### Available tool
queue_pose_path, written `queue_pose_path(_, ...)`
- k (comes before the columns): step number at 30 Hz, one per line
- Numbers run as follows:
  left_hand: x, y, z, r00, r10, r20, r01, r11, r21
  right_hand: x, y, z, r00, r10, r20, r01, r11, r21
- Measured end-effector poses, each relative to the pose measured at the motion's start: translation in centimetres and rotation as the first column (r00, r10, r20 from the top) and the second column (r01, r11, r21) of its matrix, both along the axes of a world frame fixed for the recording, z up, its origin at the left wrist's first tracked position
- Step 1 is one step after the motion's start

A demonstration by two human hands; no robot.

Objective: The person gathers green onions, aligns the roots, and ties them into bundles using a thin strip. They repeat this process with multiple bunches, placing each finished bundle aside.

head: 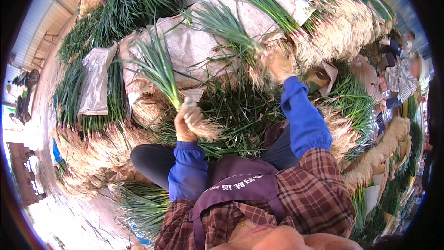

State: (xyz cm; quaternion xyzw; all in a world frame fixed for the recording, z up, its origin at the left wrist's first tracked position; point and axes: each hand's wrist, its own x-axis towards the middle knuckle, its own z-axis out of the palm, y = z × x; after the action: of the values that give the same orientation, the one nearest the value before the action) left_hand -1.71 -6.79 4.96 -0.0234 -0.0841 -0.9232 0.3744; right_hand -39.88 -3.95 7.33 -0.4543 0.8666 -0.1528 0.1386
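In the head view, my left hand (188,121) is closed around a bunch of green onions (161,76) just above its pale roots. The leaves point up and left, and the roots (208,128) stick out on the right below my fist. My right hand (278,66), blurred, grips a second bunch of green onions (232,31) near the root end, its leaves reaching up and left over a whitish woven cloth (208,48). Beside that hand, a further bunch (274,7) lies on the cloth. Loose green leaves (239,114) are heaped between my knees.
Stacked green onions with root ends outward stand at left (90,142) and upper right (329,31). A cloth piece (97,76) covers part of the left stack. More onions (353,111) lie at my right. Another person (399,76) sits at far right. A motorcycle (26,93) stands at far left.
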Motion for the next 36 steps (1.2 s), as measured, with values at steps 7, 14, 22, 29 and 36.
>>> queue_pose_path(7,-0.8,-0.6,3.2,0.997,0.073,0.035,-0.072,0.997,-0.012,-0.8,2.2,3.0,0.963,0.147,-0.224,-0.179,0.975,-0.129)
queue_pose_path(14,-0.1,0.7,0.3,0.978,0.002,0.208,-0.017,0.997,0.069,5.0,5.9,1.3,0.868,0.202,0.454,0.016,0.902,-0.432)
queue_pose_path(22,-7.3,5.5,0.8,0.719,0.049,0.693,-0.066,0.998,-0.002,14.0,9.7,0.7,0.962,0.192,0.192,-0.066,0.851,-0.521)
queue_pose_path(29,-9.8,5.5,-2.7,0.73,0.124,0.673,-0.079,0.992,-0.097,17.7,11.9,-2.3,0.946,0.325,-0.012,-0.284,0.808,-0.516)
queue_pose_path(36,-8.5,6.3,-4.3,0.624,0.343,0.702,-0.288,0.936,-0.201,11.3,7.5,-3.2,0.811,0.335,0.479,-0.247,0.939,-0.239)
